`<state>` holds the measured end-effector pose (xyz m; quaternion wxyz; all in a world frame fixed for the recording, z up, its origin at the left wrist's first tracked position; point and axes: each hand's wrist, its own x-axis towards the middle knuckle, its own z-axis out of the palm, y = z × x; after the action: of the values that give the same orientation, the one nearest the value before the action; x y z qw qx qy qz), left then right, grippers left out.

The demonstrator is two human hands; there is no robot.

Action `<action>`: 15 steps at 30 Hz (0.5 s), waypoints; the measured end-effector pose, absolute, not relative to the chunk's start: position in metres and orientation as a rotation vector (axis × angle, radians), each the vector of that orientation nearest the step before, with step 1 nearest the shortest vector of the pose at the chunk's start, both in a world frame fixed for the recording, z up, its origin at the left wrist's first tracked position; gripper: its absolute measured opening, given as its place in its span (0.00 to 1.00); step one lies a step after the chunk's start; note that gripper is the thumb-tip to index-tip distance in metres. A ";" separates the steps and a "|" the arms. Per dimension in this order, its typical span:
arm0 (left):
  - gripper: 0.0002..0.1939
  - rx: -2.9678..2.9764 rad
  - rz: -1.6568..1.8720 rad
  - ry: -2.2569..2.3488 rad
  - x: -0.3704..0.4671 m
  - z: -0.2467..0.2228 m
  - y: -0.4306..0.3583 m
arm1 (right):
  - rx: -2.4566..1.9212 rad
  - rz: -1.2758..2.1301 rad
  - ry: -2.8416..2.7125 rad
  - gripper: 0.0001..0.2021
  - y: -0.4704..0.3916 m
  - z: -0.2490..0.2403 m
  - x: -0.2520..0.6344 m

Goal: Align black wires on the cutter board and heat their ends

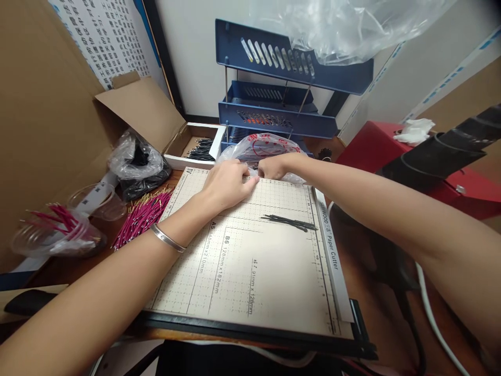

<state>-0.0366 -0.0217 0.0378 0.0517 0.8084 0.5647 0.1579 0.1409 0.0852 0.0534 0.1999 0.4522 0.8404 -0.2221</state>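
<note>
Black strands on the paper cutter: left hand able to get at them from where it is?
Likely yes: the left hand is at the far part of the same board, and only bare printed grid separates it from the black strands.

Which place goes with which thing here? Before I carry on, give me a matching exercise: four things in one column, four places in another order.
Things
1. Silver bracelet
2. Loose black strips
3. Pile of magenta sticks
4. Blue rack

Places
A. Behind the plastic bag with red print
B. On the table, by the left side of the gridded board
C. Around the left forearm
D. Flat on the gridded board

Right pairs: 1-C, 2-D, 3-B, 4-A
</note>
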 end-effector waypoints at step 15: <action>0.23 2.461 0.425 1.677 -0.038 0.028 -0.015 | 1.776 -0.645 2.322 0.04 0.111 0.081 0.186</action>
<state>-0.0381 -0.0146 0.0279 0.0666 0.8162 0.5563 0.1408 0.1862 0.1113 0.0811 0.0740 0.5916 0.7736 -0.2147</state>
